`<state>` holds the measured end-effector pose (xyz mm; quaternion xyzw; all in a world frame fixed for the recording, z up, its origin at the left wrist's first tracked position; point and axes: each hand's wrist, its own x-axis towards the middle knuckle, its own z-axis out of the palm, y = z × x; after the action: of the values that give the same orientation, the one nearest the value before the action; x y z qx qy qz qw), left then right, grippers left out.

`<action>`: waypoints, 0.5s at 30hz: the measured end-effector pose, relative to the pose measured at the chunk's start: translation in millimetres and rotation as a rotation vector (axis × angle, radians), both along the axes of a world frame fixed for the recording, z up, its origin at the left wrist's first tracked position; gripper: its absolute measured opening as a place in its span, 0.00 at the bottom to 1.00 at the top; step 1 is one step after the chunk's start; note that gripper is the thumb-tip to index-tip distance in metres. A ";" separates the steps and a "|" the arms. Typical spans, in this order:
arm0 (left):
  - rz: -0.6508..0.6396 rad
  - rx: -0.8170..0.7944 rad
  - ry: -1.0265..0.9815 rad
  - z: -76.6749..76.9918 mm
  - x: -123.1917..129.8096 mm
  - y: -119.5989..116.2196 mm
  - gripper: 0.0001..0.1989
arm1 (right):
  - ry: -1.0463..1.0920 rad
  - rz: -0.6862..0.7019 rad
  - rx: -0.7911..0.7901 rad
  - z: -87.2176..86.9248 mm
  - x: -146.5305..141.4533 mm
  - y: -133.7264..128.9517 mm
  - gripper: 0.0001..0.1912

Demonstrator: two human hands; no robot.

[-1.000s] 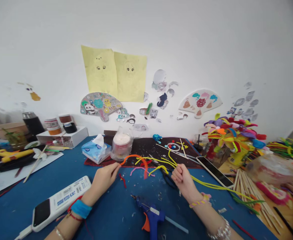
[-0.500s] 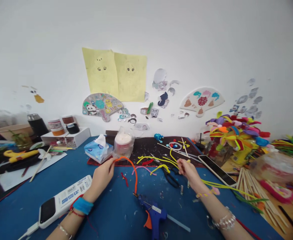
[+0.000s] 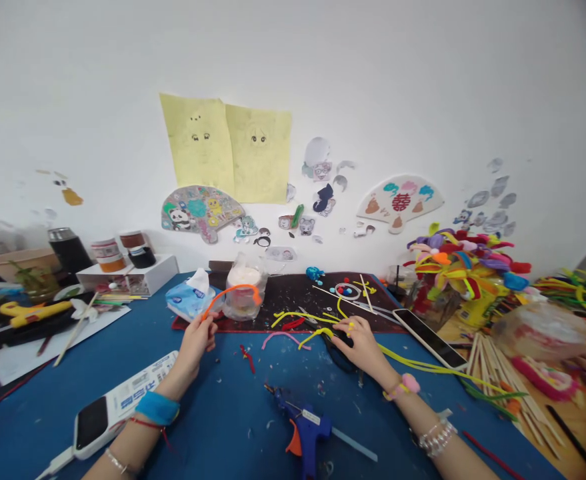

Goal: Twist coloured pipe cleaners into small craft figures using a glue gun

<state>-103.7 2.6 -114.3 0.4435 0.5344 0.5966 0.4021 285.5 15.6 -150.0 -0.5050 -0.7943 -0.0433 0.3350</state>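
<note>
While left grip (image 3: 197, 343) pinches orange pipe cleaner (image 3: 233, 291), right grip (image 3: 360, 347) unclear, hiding black handles (image 3: 337, 350)

The right hand (image 3: 357, 347) is right over those black scissor handles (image 3: 339, 355) (half hidden!), and far right, a plastic bag (image 3: 540, 331) is just a blur.
</note>
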 end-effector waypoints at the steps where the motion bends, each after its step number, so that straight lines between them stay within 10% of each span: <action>1: 0.019 -0.004 -0.020 0.3 -0.5 -0.3 0.17 | -0.007 0.015 -0.001 -0.4 -2.0 -1.5 0.17; 15: 0.042 -0.015 0.037 -11.5 3.2 3.6 0.21 | 0.023 -0.092 0.008 -12.8 8.1 9.1 0.16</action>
<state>-100.4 6.1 -125.8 0.4400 0.5554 0.5929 0.3827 293.6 24.7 -162.8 -0.5400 -0.7662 -0.0562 0.3437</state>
